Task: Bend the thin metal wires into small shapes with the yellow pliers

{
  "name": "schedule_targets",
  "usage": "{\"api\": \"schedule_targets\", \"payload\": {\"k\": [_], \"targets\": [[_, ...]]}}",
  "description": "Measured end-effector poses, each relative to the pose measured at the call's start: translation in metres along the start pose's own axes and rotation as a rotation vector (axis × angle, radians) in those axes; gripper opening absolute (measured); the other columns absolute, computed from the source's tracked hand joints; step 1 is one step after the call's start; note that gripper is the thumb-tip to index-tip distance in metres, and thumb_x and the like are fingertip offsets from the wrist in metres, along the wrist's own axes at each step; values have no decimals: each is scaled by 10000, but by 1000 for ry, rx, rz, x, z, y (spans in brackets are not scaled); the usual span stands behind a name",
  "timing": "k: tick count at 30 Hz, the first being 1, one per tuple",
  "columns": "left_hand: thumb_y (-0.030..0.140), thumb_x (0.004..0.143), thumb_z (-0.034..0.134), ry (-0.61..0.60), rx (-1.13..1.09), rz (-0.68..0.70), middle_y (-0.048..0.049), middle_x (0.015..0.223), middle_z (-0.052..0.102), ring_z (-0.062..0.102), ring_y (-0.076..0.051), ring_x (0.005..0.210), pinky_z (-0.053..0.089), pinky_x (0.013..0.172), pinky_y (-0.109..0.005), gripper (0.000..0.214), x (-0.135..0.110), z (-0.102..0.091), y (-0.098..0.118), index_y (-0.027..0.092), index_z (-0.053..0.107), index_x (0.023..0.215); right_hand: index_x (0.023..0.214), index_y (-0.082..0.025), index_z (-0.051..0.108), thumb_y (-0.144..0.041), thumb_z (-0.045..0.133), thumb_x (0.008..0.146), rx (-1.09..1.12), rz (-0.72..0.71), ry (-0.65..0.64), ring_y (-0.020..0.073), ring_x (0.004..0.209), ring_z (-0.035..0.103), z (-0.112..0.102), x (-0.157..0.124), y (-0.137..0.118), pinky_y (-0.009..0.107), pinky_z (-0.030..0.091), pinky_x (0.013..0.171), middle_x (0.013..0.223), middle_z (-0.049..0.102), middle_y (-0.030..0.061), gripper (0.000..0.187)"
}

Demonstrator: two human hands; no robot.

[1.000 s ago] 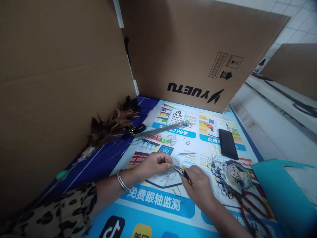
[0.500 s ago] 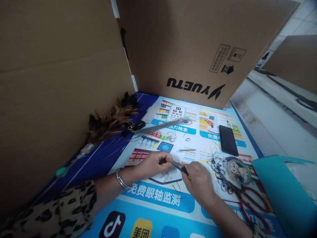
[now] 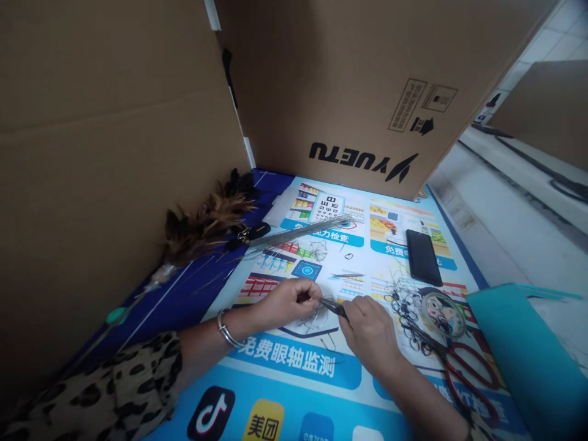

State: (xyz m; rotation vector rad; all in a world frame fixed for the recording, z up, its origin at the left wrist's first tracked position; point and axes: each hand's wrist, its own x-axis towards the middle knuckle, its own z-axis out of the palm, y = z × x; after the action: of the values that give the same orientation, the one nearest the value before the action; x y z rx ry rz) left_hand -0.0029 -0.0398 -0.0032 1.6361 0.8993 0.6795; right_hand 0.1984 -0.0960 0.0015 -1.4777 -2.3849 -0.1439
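Observation:
My right hand (image 3: 370, 331) is wrapped round a pair of pliers (image 3: 334, 306), whose dark jaws point left. The tips of the jaws meet the fingertips of my left hand (image 3: 294, 301). That hand is closed in a pinch on what looks like a thin wire, mostly hidden by the fingers. Beneath and beside my left hand lie loose thin wire pieces (image 3: 328, 343) on the printed sheet. Farther back is a long bundle of straight thin wires (image 3: 303, 231), with a small wire tangle (image 3: 318, 250) in front of it.
To the right lie red-handled scissors (image 3: 473, 367), a pile of small dark wire rings (image 3: 407, 312), a round clear container (image 3: 443, 315) and a black phone (image 3: 423, 257). A teal box (image 3: 523, 349) stands beyond. Brown feathers (image 3: 206, 220) lie left; cardboard walls (image 3: 367, 79) rise behind.
Both hands stay almost in place. The pliers and my right hand have turned and shifted very slightly, and the jaws still meet my left fingertips.

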Motion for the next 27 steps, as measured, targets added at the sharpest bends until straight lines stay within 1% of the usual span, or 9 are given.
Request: {"api": "schedule_targets", "payload": {"k": [4, 13, 21, 25, 27], "targets": [[194, 744, 515, 8, 9, 7, 35, 584, 465, 408, -66, 504, 330, 462, -172, 69, 0, 0, -1, 134, 542, 724, 851, -163, 576, -200, 482, 814, 10, 9, -31, 181, 753, 473, 0, -1, 0, 293, 347, 655, 769, 537, 59, 108], [153, 756, 493, -8, 17, 37, 31, 614, 474, 431, -67, 523, 354, 481, -178, 45, -1, 0, -3, 136, 533, 745, 878, -157, 566, -210, 474, 823, 39, 16, -58, 177, 757, 474, 0, -1, -1, 284, 341, 645, 796, 544, 64, 120], [190, 764, 503, -19, 35, 34, 25, 629, 499, 452, -70, 539, 366, 500, -180, 79, -1, -1, 0, 134, 547, 730, 847, -164, 570, -217, 487, 818, 76, 46, -81, 170, 730, 474, 2, -2, 0, 272, 326, 609, 786, 547, 58, 103], [195, 764, 506, -18, -40, -3, 35, 609, 486, 444, -69, 522, 356, 485, -178, 66, 0, -1, -1, 138, 537, 750, 865, -170, 578, -232, 468, 834, 136, 72, -84, 175, 756, 485, 2, -2, 2, 271, 346, 643, 791, 549, 59, 131], [204, 762, 516, 28, -83, -16, 33, 618, 490, 443, -69, 525, 354, 486, -178, 67, 1, -2, -1, 139, 534, 757, 898, -170, 579, -244, 465, 838, 169, 89, -72, 180, 779, 491, 3, -2, 3, 272, 358, 663, 805, 553, 63, 149]]}}
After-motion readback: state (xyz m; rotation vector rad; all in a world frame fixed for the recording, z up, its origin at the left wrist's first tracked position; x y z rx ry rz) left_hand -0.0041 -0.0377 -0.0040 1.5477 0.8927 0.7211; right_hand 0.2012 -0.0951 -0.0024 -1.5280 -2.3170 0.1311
